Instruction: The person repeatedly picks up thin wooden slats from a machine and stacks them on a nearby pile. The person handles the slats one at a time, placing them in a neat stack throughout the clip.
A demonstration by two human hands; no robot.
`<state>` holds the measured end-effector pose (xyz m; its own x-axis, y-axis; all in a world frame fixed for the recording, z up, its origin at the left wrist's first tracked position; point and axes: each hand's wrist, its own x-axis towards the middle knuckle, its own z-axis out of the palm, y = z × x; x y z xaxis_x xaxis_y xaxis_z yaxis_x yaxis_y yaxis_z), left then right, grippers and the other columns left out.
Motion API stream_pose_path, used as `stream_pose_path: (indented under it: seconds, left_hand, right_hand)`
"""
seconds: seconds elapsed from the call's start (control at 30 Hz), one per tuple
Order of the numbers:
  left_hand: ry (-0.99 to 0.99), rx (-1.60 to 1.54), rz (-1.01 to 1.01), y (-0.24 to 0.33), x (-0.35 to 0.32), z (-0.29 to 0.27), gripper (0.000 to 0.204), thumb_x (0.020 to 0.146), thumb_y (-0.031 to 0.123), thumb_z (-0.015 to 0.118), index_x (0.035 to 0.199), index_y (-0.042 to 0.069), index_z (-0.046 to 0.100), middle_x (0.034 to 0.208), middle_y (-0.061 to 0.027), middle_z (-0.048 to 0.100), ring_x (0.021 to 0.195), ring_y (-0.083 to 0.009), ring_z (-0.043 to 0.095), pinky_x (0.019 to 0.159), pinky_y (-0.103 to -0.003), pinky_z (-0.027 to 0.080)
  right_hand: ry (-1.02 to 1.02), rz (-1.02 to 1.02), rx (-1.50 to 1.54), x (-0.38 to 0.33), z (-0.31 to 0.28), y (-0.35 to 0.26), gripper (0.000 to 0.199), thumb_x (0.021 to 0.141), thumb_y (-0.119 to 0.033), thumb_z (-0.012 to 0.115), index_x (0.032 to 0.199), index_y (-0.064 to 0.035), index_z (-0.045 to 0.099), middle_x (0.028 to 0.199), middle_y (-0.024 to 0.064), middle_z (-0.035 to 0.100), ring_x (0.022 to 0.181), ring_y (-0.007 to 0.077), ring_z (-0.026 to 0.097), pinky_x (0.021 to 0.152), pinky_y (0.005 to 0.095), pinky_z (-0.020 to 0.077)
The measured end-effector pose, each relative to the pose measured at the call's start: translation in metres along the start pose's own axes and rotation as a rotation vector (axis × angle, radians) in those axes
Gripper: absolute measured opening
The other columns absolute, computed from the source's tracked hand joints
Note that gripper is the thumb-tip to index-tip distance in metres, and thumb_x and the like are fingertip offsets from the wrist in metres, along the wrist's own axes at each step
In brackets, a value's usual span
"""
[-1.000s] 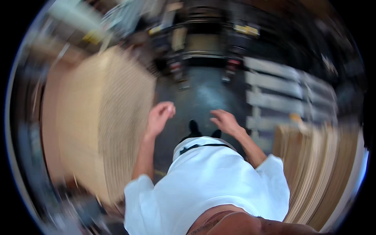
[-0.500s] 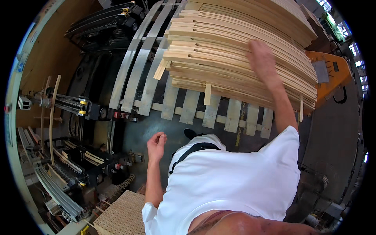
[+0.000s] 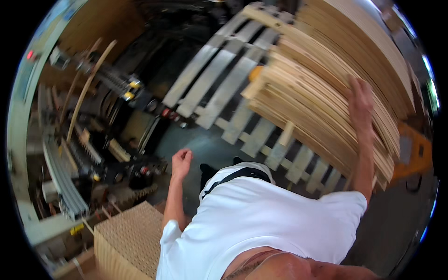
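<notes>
On the pallet point(image 3: 228, 58) lies a pile of pale wooden slats point(image 3: 303, 93). At its upper side one wooden slat point(image 3: 268, 19) juts out past the others toward the far left. My right hand point(image 3: 360, 100) is over the pile's right part, its fingers curled over that slat; motion blurs the contact. My left hand point(image 3: 181, 162) hangs in the air above the floor, left of my body, fingers curled in with nothing seen in them. A short wooden piece point(image 3: 287, 133) pokes out from the near side of the pile.
Behind the pile stands a taller stack of boards point(image 3: 354, 42). An orange machine part point(image 3: 410, 151) is at the right. Black machinery with rails point(image 3: 112, 86) fills the left side. A block of stacked wood with a dimpled top point(image 3: 133, 233) stands at the lower left.
My view has turned, so the pile appears further right and tilted. A top slat now sticks out toward the far left. My right hand stays over the pile; my left hand remains curled.
</notes>
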<state>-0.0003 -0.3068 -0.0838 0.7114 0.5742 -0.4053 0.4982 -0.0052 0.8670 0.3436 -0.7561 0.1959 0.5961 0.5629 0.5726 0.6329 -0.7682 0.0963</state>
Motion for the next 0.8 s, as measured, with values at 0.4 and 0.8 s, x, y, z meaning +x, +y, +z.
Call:
stream_pose_path:
  seconds: [0.4,0.8]
  left_hand:
    - [0.704,0.612,0.263,0.048,0.231,-0.352,0.045,0.084,0.030,0.072,0.117,0.001,0.068,0.124,-0.0222,0.064,0.119,-0.0383,0.058,0.102,-0.045,0.046]
    - [0.770,0.935,-0.007,0.123,0.426,-0.564,0.083,0.084,0.046,0.070,0.151,0.013,0.035,0.155,-0.0158,0.033,0.145,-0.0372,0.027,0.118,-0.056,0.021]
  right_hand:
    - [-0.171,-0.248,0.178,0.152,0.012,-0.239,0.054,0.088,0.009,0.059,0.139,-0.0097,0.056,0.108,0.0170,0.056,0.097,0.0327,0.059,0.083,0.0420,0.0485]
    - [-0.467,-0.310,0.357,0.245,0.042,-0.461,0.052,0.079,0.013,0.063,0.128,-0.0045,0.061,0.103,0.0166,0.054,0.093,0.0338,0.057,0.079,0.0420,0.0497]
